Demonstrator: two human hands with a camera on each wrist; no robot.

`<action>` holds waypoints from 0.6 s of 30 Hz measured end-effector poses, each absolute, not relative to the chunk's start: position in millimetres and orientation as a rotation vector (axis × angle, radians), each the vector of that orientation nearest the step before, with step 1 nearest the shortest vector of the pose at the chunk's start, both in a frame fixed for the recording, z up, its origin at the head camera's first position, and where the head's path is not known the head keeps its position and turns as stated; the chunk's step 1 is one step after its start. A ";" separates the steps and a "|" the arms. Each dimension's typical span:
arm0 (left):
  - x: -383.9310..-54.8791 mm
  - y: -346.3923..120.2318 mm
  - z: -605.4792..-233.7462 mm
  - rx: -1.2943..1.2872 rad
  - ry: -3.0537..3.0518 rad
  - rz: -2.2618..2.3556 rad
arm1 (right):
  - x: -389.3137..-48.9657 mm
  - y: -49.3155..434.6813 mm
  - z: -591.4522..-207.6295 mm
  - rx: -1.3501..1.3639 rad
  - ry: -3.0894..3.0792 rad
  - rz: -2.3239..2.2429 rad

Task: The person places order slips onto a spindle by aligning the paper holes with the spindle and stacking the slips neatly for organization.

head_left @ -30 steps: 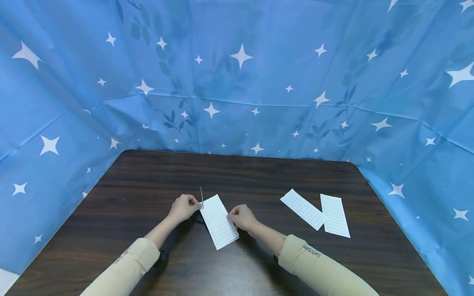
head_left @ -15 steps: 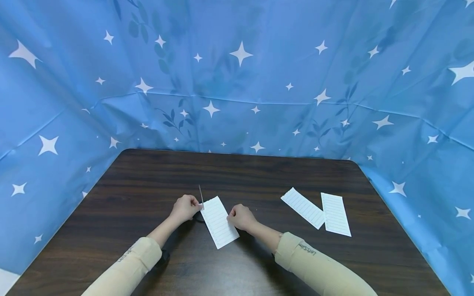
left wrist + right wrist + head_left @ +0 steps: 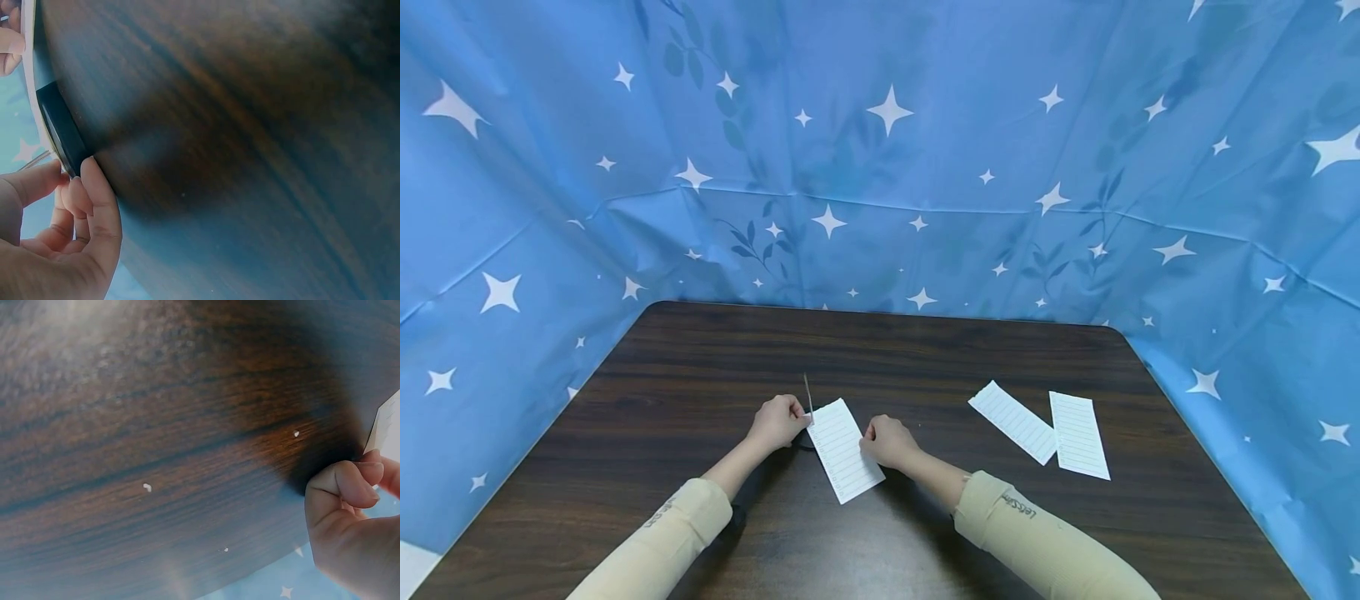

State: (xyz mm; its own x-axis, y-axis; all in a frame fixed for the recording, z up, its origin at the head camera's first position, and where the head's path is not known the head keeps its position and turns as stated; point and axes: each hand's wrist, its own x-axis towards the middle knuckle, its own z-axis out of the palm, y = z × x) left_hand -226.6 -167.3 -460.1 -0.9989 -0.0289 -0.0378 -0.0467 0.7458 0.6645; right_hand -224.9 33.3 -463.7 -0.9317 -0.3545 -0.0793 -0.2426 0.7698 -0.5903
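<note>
Cream sleeves point(image 3: 658, 542) with dark lettering covered my forearms over the dark brown, wood-grained worktop point(image 3: 700, 358). Beyond the cuffs, my right hand point(image 3: 891, 442), fingers curled in, pinched the right edge of a white, ruled, rectangular paper point(image 3: 846, 454). My left hand point(image 3: 778, 421) pinched its left corner between thumb and fingers. The paper slanted between my hands, beside a black, flat-sided object point(image 3: 65, 125) near my left fingertips; what that was I could not tell. A thin strip point(image 3: 808, 392) stood up at that corner. Well to the right, two white ruled slips point(image 3: 1078, 435) lay side by side. Behind everything hung a blue cloth point(image 3: 880, 167) with white stars.
</note>
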 end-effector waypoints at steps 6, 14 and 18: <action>-227.8 -166.7 -459.5 -0.023 2.919 1.054 | -224.5 34.2 -462.4 -0.486 2.767 -0.891; -229.1 -165.9 -460.7 -0.013 2.910 1.011 | -223.9 35.4 -461.8 -0.505 2.767 -0.886; -229.1 -165.7 -460.9 -0.025 2.887 1.029 | -223.6 34.8 -461.9 -0.494 2.769 -0.889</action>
State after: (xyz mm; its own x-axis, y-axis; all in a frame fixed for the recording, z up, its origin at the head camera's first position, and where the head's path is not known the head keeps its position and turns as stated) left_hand -229.1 -165.7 -460.9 -0.9969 0.0107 -0.0776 -0.0408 0.7748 0.6309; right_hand -223.6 34.8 -461.9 -0.9262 -0.3687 -0.0789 -0.2540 0.7647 -0.5922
